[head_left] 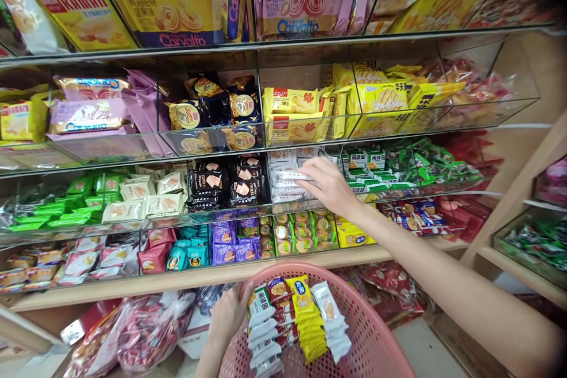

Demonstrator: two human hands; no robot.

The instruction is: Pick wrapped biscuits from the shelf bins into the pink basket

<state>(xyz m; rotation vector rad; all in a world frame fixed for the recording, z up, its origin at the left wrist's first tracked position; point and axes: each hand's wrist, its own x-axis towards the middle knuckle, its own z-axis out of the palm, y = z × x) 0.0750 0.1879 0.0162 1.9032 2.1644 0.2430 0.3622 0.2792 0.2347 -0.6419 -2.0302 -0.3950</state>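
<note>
My right hand reaches into a clear compartment on the third shelf, its fingers closed on a white snack packet. Other white packets lie stacked under and behind it. Below, my left hand grips the rim of a pink perforated basket, its fingertips partly hidden. Rows of packets stand inside the basket: green-and-white ones, red ones, yellow ones and white ones.
Black packets sit left of my right hand, green-and-white boxes right of it. Yellow packets fill the tray above. Purple packets are on the lowest tier. Bagged red goods lie beneath the shelf, left of the basket.
</note>
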